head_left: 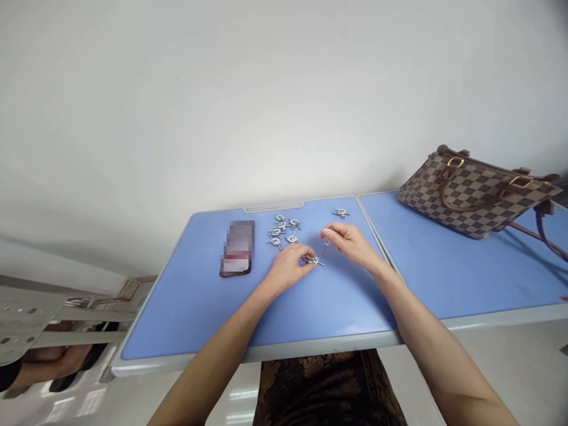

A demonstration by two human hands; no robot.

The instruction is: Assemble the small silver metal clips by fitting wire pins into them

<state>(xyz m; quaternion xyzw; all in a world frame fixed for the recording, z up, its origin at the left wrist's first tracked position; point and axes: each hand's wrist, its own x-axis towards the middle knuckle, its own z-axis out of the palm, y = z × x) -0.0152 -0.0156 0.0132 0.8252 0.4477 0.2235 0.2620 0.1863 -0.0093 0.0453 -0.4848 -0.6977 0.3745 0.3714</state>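
Near the middle of the blue table (190, 313), a small silver metal fitting (312, 260) was clamped in the left hand's grip (289, 267), held just above the surface, while the right hand's grip (348, 244) pinched a thin metal pin (324, 248) close beside it. Both pieces looked small enough to slip from either grip, and a fumble could knock the loose pile of fittings (280, 231) nearby.

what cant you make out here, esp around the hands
Head view, each:
The small metal piece at the left hand: fingers hide part of it.
The thin rod under the right hand: too small to identify.
The flat item on the table: pixelated, unidentifiable.
The handbag strap: cut off by the right edge.
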